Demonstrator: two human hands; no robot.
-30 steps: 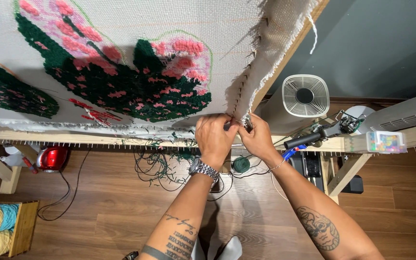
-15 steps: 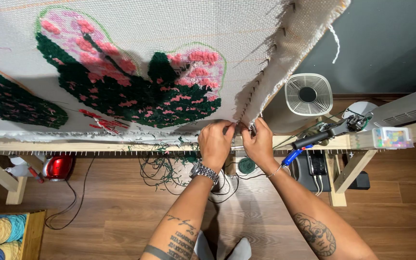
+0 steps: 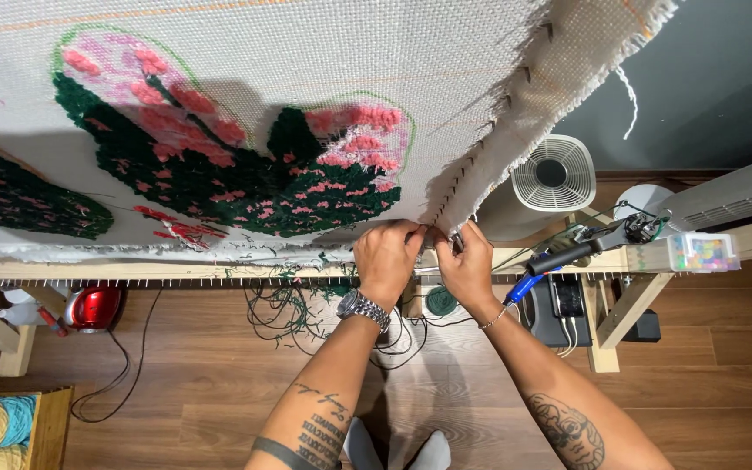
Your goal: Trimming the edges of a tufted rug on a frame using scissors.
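both hands up at the lower corner of the backing cloth, stretched on a wooden frame lined with small nails. left hand curled tight, grip pinching the frayed cloth edge right at the corner; silver wristwatch on that wrist. right hand just beside it, nearly touching, grip narrow and closed on the same edge by the nail row. tufted on the cloth: dark green leaves with pink flowers. resting on the frame rail to the right, near the right hand: tufting gun with a blue handle, then a small clear box of coloured bits. below, on the wood floor: tangled green yarn, a red round appliance, a white fan.
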